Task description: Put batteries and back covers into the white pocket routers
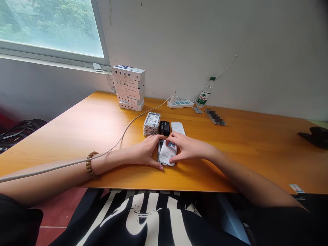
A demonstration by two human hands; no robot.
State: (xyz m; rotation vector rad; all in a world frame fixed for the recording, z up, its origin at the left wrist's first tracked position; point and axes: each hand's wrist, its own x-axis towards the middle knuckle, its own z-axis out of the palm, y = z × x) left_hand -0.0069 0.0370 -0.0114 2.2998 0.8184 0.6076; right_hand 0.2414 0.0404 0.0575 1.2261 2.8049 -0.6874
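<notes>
A small white device (166, 155) lies flat on the orange table (97, 130) near its front edge, back side up with a label showing. My left hand (146, 152) curls round its left side, thumb at the near corner. My right hand (186, 147) presses down on its right side and top with bent fingers. Just behind the hands stand a stack of several similar white devices (151, 124), a black battery (164, 127) and a white cover (177, 128).
A pile of white boxes (130, 87) stands at the back by the window. A power strip (180, 103), a plastic bottle (205, 94) and a white cable (77, 163) crossing my left arm are on the table. A dark object (316, 136) lies far right.
</notes>
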